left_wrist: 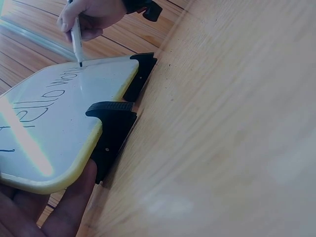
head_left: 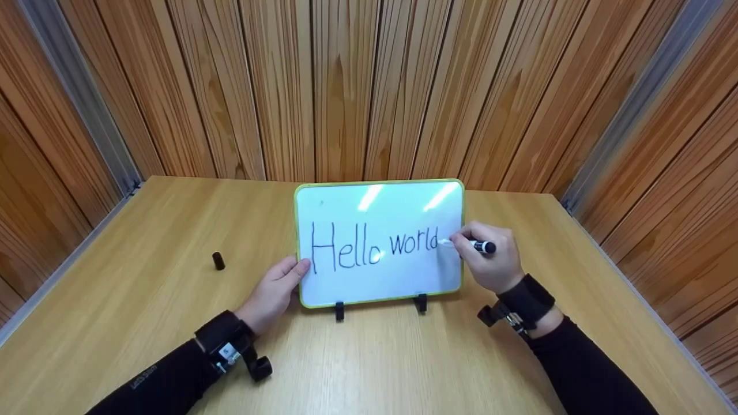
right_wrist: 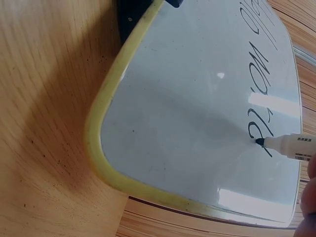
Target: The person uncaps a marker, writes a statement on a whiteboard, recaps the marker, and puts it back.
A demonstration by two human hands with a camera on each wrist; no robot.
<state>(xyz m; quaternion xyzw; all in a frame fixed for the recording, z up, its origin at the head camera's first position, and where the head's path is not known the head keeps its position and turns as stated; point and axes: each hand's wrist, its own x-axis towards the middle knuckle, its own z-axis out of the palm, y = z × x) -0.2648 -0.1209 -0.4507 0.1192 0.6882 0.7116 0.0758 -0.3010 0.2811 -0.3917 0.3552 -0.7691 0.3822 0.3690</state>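
A small whiteboard (head_left: 379, 242) with a yellow-green rim stands tilted on two black feet (head_left: 339, 312) near the middle of a wooden table (head_left: 144, 300). "Hello world" is written across it in black, so the writing looks all but finished. The right hand (head_left: 490, 258) grips a black marker (head_left: 473, 245), its fingers curled round the barrel, with the tip touching the board at the foot of the last letter, the "d". The left hand (head_left: 275, 293) rests at the board's lower left edge, fingers relaxed against the rim, steadying it. A small black cap (head_left: 218, 260), likely the marker's, stands on the table well to the left of the board. Wood-panelled walls (head_left: 346, 86) close in the table on three sides. Nothing lies between the hands and the board.
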